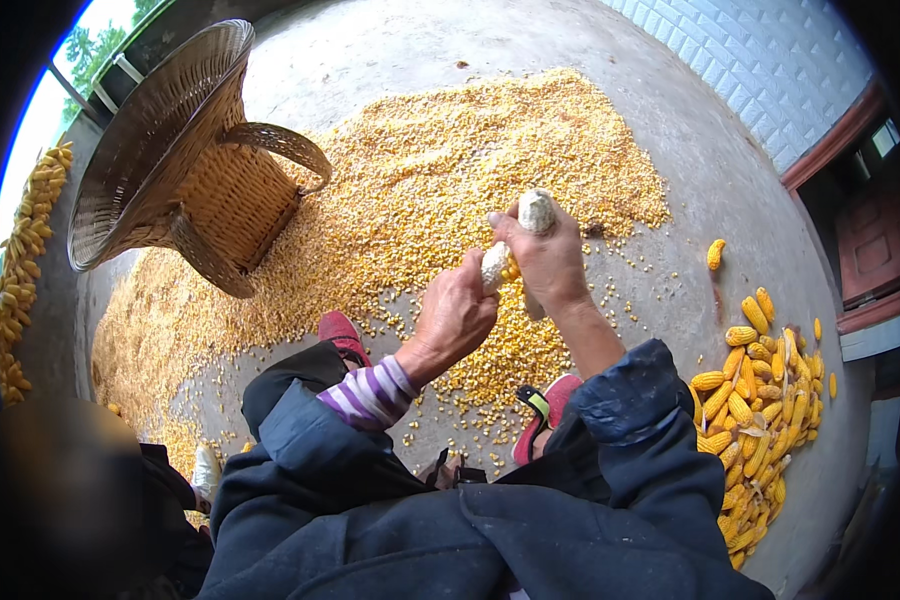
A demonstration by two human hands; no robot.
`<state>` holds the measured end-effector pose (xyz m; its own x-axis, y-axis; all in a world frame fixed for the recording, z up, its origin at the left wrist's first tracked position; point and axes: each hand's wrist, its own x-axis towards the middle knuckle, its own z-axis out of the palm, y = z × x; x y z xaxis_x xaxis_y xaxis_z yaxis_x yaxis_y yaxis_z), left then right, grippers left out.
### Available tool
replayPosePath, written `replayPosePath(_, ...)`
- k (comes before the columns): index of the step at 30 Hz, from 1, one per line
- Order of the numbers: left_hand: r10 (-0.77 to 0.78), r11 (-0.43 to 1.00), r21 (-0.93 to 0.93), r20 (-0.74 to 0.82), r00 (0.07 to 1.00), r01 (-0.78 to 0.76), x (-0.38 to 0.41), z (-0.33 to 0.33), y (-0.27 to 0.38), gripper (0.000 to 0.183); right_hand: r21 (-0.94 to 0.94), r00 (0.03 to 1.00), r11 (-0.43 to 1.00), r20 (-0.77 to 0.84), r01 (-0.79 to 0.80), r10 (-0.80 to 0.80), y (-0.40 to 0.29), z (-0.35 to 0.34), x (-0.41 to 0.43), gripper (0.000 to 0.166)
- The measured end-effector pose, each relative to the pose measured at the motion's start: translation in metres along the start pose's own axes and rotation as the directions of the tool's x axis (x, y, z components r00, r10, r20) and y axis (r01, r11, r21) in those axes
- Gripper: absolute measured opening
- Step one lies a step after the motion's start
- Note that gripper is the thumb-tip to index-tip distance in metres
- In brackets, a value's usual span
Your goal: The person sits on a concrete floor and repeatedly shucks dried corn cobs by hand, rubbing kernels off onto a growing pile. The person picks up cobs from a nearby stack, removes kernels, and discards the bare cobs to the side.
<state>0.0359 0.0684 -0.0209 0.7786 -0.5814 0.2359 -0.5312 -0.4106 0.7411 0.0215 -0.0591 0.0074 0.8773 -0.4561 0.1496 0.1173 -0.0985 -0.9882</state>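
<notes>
My left hand (450, 311) grips a mostly stripped corn cob (495, 266), pale at its end with some yellow kernels left on its right side. Just above and to the right, my right hand (547, 255) is closed around a bare white cob (536, 210). That cob's lower end shows below the palm. The two cobs meet or nearly meet between my hands; fingers hide the exact contact. Beneath them, loose corn kernels (521, 341) lie heaped on the concrete between my pink shoes.
A wide layer of kernels (480, 150) covers the floor ahead. On it, to the left, stands a flared wicker basket (232, 202) with handles. Unshelled corn ears (757, 420) are piled at right. Another person's shoe (205, 472) shows at lower left. More ears (26, 262) line the far-left edge.
</notes>
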Motion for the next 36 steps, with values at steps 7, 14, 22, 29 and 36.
replayPosePath(7, -0.136, 0.340, -0.677, 0.651, 0.747, 0.652, 0.002, -0.028, 0.015, 0.018, 0.284, 0.992, 0.952, -0.025, -0.112, 0.124, -0.010, -0.015, 0.006, 0.015)
replayPosePath(14, -0.189, 0.957, 0.217, -0.046, 0.981, 0.194, 0.006, -0.014, 0.007, 0.022, 0.312, 0.950, 0.920, 0.272, -0.239, 0.154, -0.014, -0.011, 0.001, 0.021)
replayPosePath(22, -0.263, 0.310, -0.668, 0.624, 0.736, 0.677, 0.005, -0.023, 0.016, 0.024, 0.240, 0.995, 0.965, 0.020, -0.104, 0.102, 0.005, -0.005, 0.007, 0.019)
replayPosePath(29, 0.070, 0.997, -0.004, -0.215, 0.974, -0.073, 0.008, -0.011, -0.019, 0.024, 0.375, 0.931, 0.869, 0.292, -0.324, 0.221, -0.026, -0.004, 0.007, 0.029)
replayPosePath(36, -0.166, 0.983, 0.079, -0.018, 0.986, 0.167, 0.005, 0.002, 0.003, 0.025, -0.196, 0.993, 0.974, 0.061, 0.111, -0.101, 0.016, 0.017, -0.009, 0.017)
